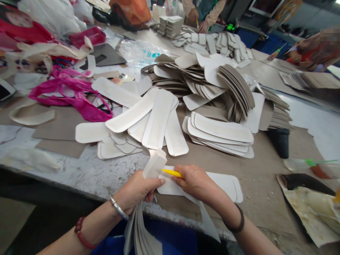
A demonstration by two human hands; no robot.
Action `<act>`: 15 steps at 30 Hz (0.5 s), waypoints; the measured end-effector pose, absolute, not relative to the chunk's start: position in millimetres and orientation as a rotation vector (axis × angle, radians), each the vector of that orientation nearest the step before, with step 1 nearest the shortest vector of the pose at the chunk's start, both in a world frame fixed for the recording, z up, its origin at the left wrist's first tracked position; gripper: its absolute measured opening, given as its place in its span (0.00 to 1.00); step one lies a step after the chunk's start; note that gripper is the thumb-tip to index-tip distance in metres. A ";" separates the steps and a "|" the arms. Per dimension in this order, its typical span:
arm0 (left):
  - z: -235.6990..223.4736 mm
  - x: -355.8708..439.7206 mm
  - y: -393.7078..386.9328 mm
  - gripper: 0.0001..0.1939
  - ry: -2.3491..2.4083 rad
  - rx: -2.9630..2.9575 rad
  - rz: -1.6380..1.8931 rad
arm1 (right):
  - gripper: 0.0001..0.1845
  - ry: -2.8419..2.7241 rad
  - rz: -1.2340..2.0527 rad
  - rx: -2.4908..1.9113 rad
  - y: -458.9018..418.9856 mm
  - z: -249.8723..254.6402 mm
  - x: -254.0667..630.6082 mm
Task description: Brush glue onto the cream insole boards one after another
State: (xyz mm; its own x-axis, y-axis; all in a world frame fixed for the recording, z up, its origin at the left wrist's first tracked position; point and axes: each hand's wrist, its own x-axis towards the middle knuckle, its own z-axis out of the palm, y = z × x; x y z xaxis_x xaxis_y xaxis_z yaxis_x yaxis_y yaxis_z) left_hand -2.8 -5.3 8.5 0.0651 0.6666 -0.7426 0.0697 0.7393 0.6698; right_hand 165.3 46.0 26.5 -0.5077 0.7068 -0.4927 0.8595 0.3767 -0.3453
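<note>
We sit at a long, scuffed grey bench (79,173) heaped with white round-ended cut pieces (158,118), fanned stacks of grey-edged pieces (236,88), brown card sheets (60,127), a crumpled magenta plastic bag (74,95) and a clear plastic bag (140,53).

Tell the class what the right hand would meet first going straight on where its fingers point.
The right hand would likely meet the pale card stack in the left hand, though depth is unclear.

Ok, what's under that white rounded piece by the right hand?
The white piece has its edges on brown paper; the right hand and a yellow stick lie over it. What lies directly beneath its middle is hidden.
</note>
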 end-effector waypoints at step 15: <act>5.1 -0.2 -12.6 0.24 1.581 0.792 0.456 | 0.13 1.949 -0.886 2.197 -8.5 42.4 297.8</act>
